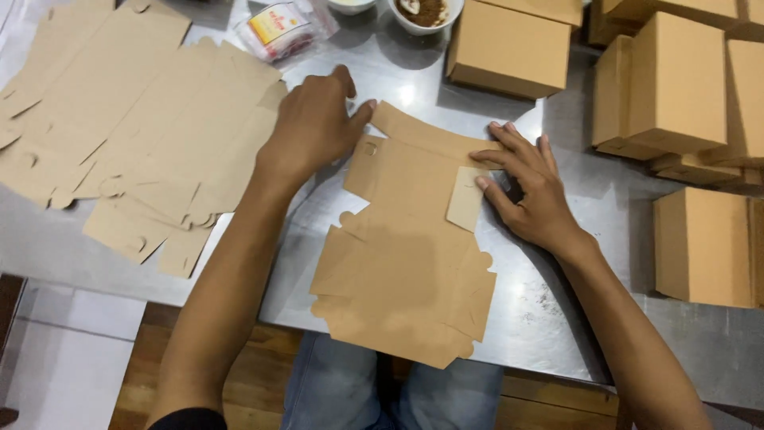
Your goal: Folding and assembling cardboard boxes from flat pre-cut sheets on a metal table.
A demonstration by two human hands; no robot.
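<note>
A flat brown cardboard box blank (406, 263) lies on the steel table (549, 318) in front of me. My left hand (312, 127) presses on its upper left corner, fingers curled at the top flap. My right hand (529, 187) rests on its right edge with fingers spread, pushing a small side flap (465, 199) folded inward over the sheet. Neither hand lifts the blank off the table.
A stack of unfolded blanks (119, 135) covers the left of the table. Several assembled brown boxes (676, 87) stand at the right and back. A bowl with brown contents (422, 12) and a clear packet (282, 28) sit at the far edge.
</note>
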